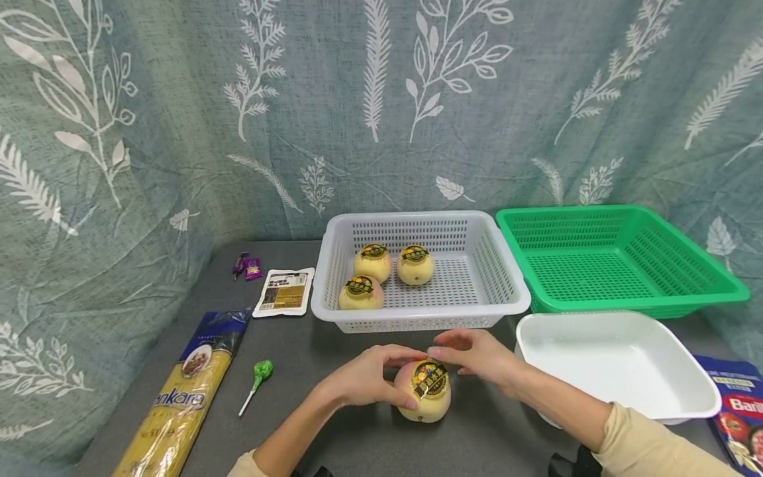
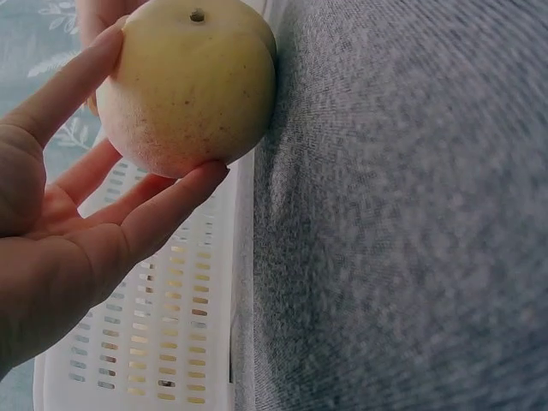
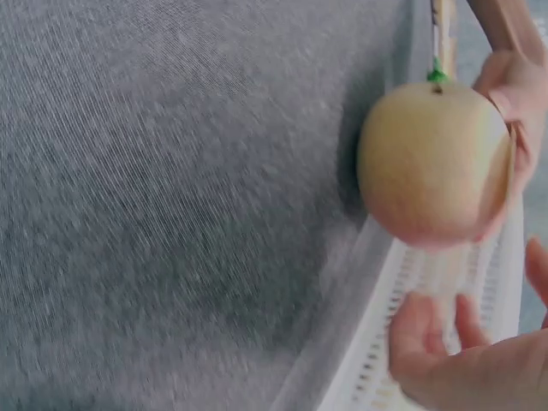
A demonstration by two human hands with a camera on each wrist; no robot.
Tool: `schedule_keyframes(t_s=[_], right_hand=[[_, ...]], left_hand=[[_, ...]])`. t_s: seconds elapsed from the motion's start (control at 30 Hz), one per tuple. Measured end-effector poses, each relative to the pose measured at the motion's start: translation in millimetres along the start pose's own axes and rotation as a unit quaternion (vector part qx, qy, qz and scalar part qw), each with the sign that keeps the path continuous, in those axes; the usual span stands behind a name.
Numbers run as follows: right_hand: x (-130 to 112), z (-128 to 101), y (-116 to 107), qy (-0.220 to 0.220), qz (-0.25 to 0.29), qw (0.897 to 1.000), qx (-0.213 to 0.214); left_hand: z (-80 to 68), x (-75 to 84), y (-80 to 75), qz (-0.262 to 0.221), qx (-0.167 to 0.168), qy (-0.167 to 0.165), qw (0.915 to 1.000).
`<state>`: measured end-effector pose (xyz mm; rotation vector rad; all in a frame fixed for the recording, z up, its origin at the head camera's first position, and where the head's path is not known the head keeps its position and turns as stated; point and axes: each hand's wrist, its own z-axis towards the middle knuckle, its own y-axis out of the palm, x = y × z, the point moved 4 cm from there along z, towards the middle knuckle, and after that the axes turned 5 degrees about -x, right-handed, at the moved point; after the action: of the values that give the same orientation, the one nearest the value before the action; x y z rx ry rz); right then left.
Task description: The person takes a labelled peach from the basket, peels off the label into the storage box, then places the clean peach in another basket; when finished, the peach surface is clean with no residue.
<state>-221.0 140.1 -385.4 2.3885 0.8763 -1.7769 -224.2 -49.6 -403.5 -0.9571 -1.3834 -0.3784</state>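
A pale yellow peach with a pink blush stands on the dark table, with a black-and-gold round sticker on its upper side. My left hand grips it from the left, the thumb on the near side and the fingers behind. In the left wrist view, the fingertips press on the skin of the peach. My right hand hovers at the peach's upper right, fingers loosely bent, thumb close to the sticker's top. The right wrist view shows these right fingers apart from the peach, holding nothing.
Behind the hands, a white basket holds three stickered peaches. To the right are a green basket and a white tray, with a blue packet beyond. On the left lie spaghetti, a lollipop, a pouch and purple candies.
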Motion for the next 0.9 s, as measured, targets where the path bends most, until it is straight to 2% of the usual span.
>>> schedule_keyframes(t_s=[0.07,0.2,0.3,0.47,0.57,0.67,0.77,0.9], right_hand=[[-1.5,0.6,-4.3,-0.007,0.026,1.000,-0.009],[-2.6,1.1,-5.6,-0.009,0.072,0.995,-0.074],[-2.1,1.5,-4.7,-0.007,0.082,0.991,-0.104],[-1.9,1.2,-5.5,-0.007,0.093,0.990,-0.105],[-5.9,-1.9,-13.1,-0.020,0.109,0.989,-0.095],[-12.7,-8.3,-31.7,-0.038,0.123,0.988,-0.080],[-14.1,-18.0,-59.8,-0.049,0.128,0.989,-0.059],[1.2,-32.5,-99.4,-0.048,0.139,0.988,-0.041]], left_hand=[[0.3,0.4,-0.8,0.003,0.000,0.000,1.0000],[0.2,1.1,-1.8,0.003,0.002,-0.004,1.0000],[0.9,1.1,-1.3,0.002,0.002,-0.005,1.0000],[2.9,0.6,0.4,-0.001,-0.003,-0.001,1.0000],[3.4,0.2,0.9,-0.011,-0.001,-0.005,0.9999],[2.8,0.2,1.0,-0.012,0.001,-0.004,0.9999],[1.2,0.1,0.6,-0.001,0.005,-0.001,1.0000],[-1.3,-0.8,0.3,-0.004,0.006,-0.004,1.0000]])
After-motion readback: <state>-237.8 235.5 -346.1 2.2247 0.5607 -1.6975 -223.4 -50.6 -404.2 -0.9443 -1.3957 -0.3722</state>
